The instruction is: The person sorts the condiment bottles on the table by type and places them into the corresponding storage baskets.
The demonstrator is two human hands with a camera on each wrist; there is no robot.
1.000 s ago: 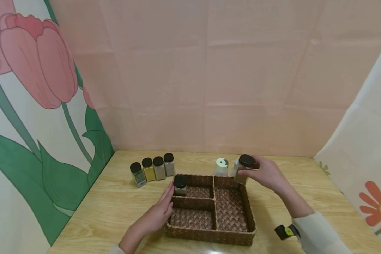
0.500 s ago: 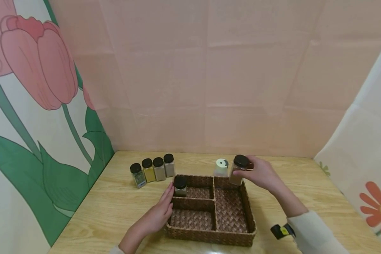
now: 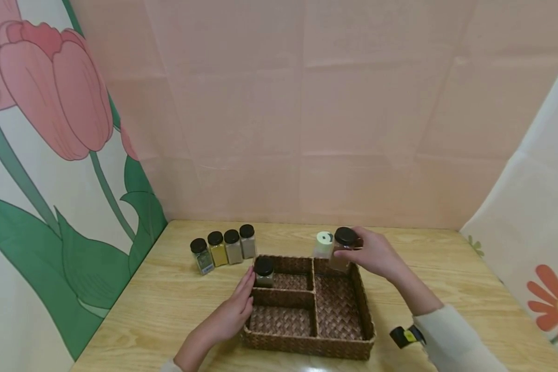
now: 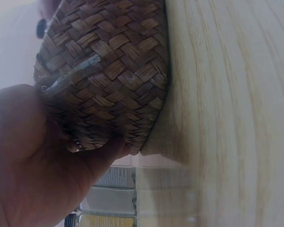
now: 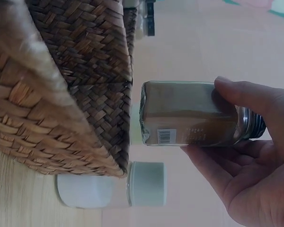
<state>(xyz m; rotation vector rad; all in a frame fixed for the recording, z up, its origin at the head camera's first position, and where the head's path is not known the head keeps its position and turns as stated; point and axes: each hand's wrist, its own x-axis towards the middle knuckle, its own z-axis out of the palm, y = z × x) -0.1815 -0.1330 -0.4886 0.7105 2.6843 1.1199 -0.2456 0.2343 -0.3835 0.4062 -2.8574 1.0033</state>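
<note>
Currently, the right hand (image 3: 375,253) pinches a square, black-lidded glass jar of brown powder (image 5: 189,113) between thumb and fingers, upright, just above the back rim of the brown woven three-compartment basket (image 3: 307,345), at its right compartment. The left hand (image 3: 230,312) rests straight fingers against its left wall. Another black-lidded glass jar (image 3: 264,272) stands in the back-left compartment.

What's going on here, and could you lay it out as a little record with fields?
Surface: wood-grain table
Left hand: touches the left side of the woven basket
Right hand: holds a brown-filled jar, higher than the basket's rim
Basket layout: three compartments
Inside: a second jar, back-left compartment
Back left on table: row of four jars, all black-lidded
Behind basket: pale-capped container
</note>
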